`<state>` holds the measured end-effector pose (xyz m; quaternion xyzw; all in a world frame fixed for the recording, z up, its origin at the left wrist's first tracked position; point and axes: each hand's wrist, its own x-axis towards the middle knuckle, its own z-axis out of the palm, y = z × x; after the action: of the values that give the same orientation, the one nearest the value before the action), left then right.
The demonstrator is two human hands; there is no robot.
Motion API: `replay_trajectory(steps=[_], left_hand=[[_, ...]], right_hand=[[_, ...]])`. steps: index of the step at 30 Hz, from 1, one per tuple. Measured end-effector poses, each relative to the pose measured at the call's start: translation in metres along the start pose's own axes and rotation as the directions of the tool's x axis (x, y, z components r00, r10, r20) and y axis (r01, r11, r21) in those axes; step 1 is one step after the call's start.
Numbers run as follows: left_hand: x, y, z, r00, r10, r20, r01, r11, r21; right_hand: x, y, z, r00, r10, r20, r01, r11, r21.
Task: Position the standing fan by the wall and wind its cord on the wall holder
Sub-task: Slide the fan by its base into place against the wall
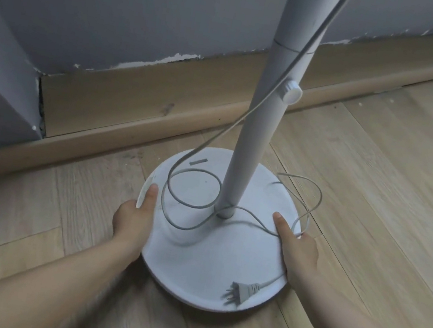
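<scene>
Both hands are clamped on the fan's round white base [207,262]. From my remote seat I see the left hand [133,216] at the disc's nine o'clock edge. Its thumb lies flat on top and the rest of its fingers are tucked out of sight under the rim. The right hand [302,254] grasps the rim the same way between three and four o'clock, thumb pointing in toward the centre.

The base sits on the wooden floor [381,163], with its twelve o'clock edge near the baseboard [132,109] and the grey wall [121,4] but not touching them. A dark line shows under the rim from five to seven o'clock, and I cannot tell whether that edge is off the floor.

The pale pole [261,114] rises from just past the middle of the disc and runs out of the top of the frame, so I cannot see the fan's head. A white knob [293,92] sticks out of the pole toward three o'clock.

The cord [193,177] drops along the pole from above and lies loose, unwound. One loop rests on the disc around ten o'clock. The cord then passes the foot of the pole, and a second loop spills over the rim onto the floor at about two o'clock. It runs back in by my right thumb and disappears beneath that hand. The plug [241,289] lies on the disc at five o'clock, prongs toward seven.
</scene>
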<state>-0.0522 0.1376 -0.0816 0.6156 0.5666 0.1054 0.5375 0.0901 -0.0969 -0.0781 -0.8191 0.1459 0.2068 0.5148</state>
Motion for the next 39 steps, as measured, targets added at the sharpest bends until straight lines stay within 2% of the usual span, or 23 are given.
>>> replay_trajectory(steps=[10, 18, 26, 39], left_hand=[[0.002, 0.025, -0.004, 0.995, 0.080, -0.056, -0.078, 0.996, 0.036], [-0.017, 0.087, -0.017, 0.992, 0.124, -0.009, -0.124, 0.992, 0.013], [-0.110, 0.206, -0.060, 0.981, 0.194, 0.031, -0.196, 0.973, 0.121], [-0.312, 0.444, -0.174, 0.959, 0.209, 0.190, -0.244, 0.951, 0.188]], right_hand=[[-0.003, -0.017, 0.002, 0.999, -0.031, -0.024, 0.032, 0.999, 0.022], [-0.029, -0.073, -0.032, 0.996, -0.067, -0.052, 0.071, 0.995, 0.064], [-0.108, -0.169, -0.114, 0.994, -0.019, -0.111, 0.030, 0.995, 0.096], [-0.313, -0.369, -0.289, 0.956, 0.046, -0.288, -0.008, 0.991, 0.133]])
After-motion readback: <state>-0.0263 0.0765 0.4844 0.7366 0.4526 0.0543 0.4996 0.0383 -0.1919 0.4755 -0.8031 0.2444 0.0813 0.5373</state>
